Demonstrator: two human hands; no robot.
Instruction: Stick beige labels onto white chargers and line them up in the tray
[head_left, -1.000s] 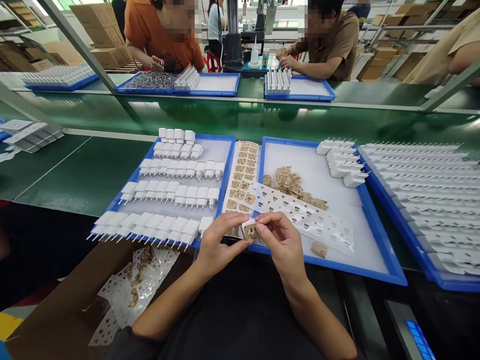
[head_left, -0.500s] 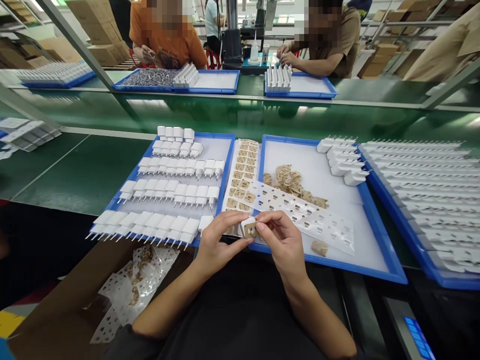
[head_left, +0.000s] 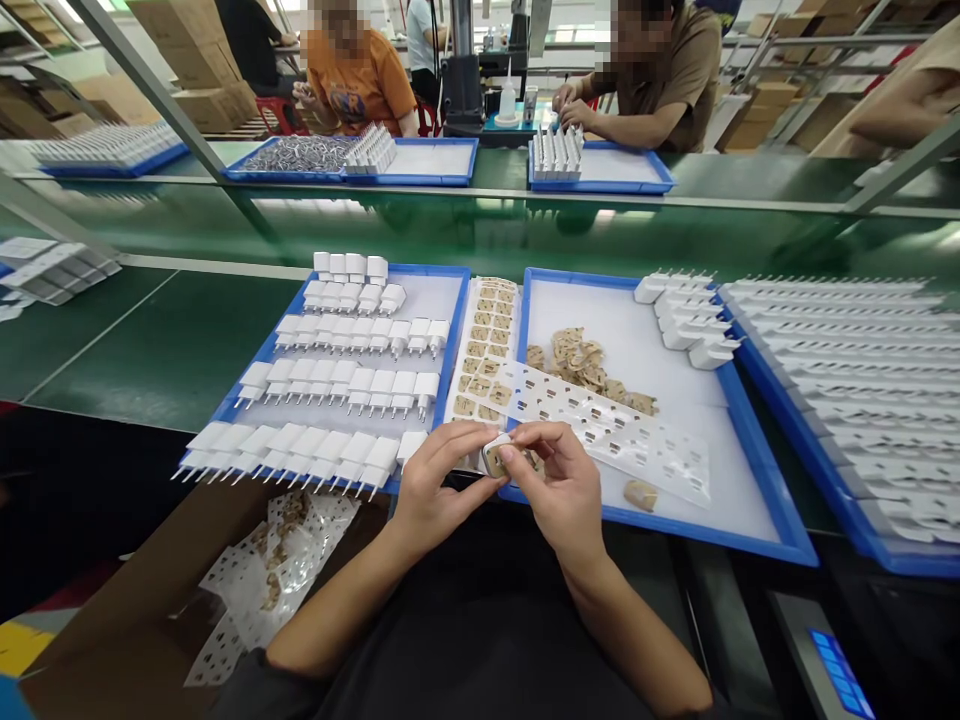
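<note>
Pinching a white charger plug [head_left: 496,455] in our left hand [head_left: 433,487], we are tilting its face up just in front of the blue tray [head_left: 750,520] so our right hand [head_left: 559,490], thumb closed on it, is pressing the tan sticker flat

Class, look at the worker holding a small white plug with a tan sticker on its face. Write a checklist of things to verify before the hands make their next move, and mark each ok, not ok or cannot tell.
1. White plug gripped by both the left hand and the right hand: ok.
2. Tan sticker on the plug's face lying flat: cannot tell, a thumb covers part of it.
3. Sticker sheet with stickers left, between the trays: ok.
4. Room for another plug in the left tray: ok.
5. Unfinished plugs waiting in the right tray: ok.
</note>
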